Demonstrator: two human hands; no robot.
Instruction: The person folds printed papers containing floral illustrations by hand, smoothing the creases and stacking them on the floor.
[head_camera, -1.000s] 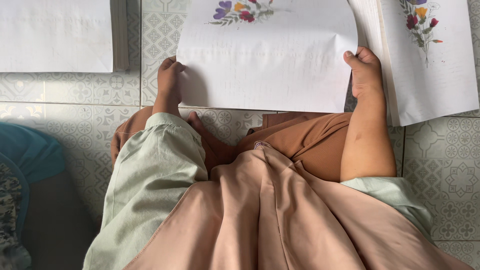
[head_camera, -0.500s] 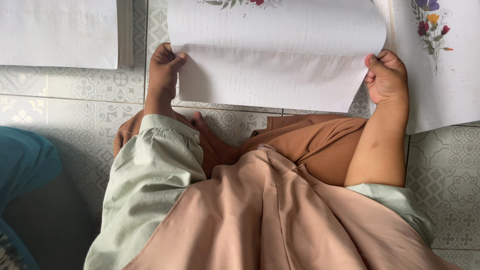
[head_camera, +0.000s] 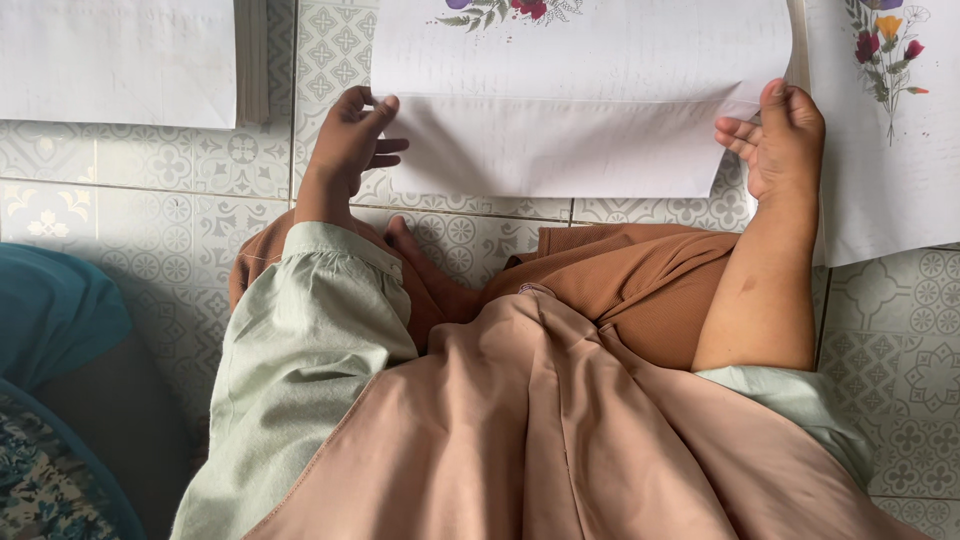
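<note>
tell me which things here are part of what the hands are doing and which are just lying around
In hand: folded floral sheet, left hand and right hand pinching its folded-up edge.

Lying about: second floral sheet, white paper stack, teal cushion.

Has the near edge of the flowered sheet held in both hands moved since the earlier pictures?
Yes. The flowered sheet has its near edge folded up and away from the person, uncovering more of the tile seam beneath it.

No pkgs, labels, signs or screens.
</note>
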